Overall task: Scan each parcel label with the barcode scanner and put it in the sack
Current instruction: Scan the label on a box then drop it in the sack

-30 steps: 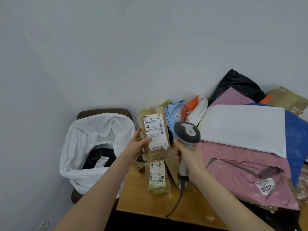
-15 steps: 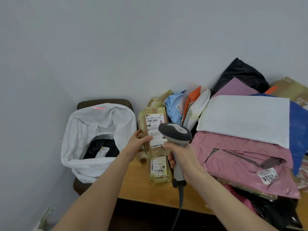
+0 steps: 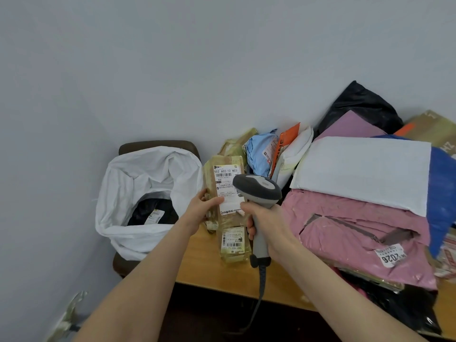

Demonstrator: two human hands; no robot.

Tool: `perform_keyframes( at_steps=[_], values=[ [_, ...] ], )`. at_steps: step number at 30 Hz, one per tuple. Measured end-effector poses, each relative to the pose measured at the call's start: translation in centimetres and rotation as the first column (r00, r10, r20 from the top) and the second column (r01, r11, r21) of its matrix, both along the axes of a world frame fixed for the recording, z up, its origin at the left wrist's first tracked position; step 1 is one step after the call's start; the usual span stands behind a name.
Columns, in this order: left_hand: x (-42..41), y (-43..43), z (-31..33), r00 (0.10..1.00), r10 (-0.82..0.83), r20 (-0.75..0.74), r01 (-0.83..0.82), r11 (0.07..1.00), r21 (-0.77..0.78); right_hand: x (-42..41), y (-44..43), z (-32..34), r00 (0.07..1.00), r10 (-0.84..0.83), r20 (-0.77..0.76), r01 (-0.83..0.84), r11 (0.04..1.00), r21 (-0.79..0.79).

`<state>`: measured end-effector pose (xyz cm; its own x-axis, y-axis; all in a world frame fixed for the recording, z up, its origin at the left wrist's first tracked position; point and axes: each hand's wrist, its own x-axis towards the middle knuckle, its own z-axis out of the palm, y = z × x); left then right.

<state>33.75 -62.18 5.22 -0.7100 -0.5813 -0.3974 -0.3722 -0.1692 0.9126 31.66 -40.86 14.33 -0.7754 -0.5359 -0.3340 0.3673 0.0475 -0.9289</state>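
1. Parcel news first: the tan parcel (image 3: 209, 176) is held upright over the back of the counter (image 3: 197, 267). Its white label (image 3: 225, 183) faces the person.
2. The left grip (image 3: 201, 211) holds the tan parcel by its left edge. The thumb is pressed on the front, on the bottom corner of the label, and the fingers are curled behind.
3. The right grip (image 3: 269, 223) is wrapped tight round the handle of the grey barcode scanner (image 3: 256, 190). The scanner's head is just in front of the label and hides its lower right part. It points toward 11 o'clock.
4. A grey cable (image 3: 261, 287) hangs from the handle toward 6 o'clock, over the front edge of the counter.
5. The white sack (image 3: 138, 178) is at 9 o'clock from the tan parcel, just beside it. It sits open on a brown chair (image 3: 158, 144). A black parcel (image 3: 150, 213) with a small label lies inside.
6. A small tan parcel (image 3: 233, 245) lies flat on the counter at 6 o'clock from the held one, label up.
7. At 3 o'clock there is a big pile of parcels. A pink parcel (image 3: 357, 230) is low in the pile, with a white parcel (image 3: 362, 169) on top of it. A black bag (image 3: 357, 107) is at the back, by the wall.
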Motion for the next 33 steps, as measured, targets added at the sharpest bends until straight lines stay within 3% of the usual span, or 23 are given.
perform_keyframes(
  at_steps=[10,15,20,24,28,33],
  values=[
    [4.2,-2.5,1.9,0.982,0.19,0.014,-0.19,0.982,-0.02,-0.8,-7.6,2.0,0.955,0.02,0.295,0.031,0.985,-0.167],
    [6.4,-9.6,2.1,0.956,0.294,0.007,-0.292,0.952,-0.095,-0.8,-15.1,2.0,0.939,0.033,0.341,0.03,0.983,-0.179],
    [7.1,-20.5,0.7,0.95,0.309,0.036,-0.294,0.931,-0.216,-1.1,-25.2,0.1,0.942,0.017,0.335,0.027,0.992,-0.126],
    [6.6,-30.9,-2.4,0.958,0.245,0.147,-0.174,0.908,-0.38,-1.3,-35.4,-3.4,0.949,-0.041,0.313,0.063,0.996,-0.061],
    [6.3,-39.5,-7.4,0.914,0.168,0.37,0.011,0.899,-0.437,-1.7,-44.0,-7.4,0.95,-0.096,0.298,0.089,0.995,0.039],
    [4.7,-43.8,-14.9,0.774,-0.02,0.633,0.266,0.917,-0.296,-2.7,-50.6,-12.9,0.934,-0.152,0.322,0.1,0.98,0.174]
  ],
)
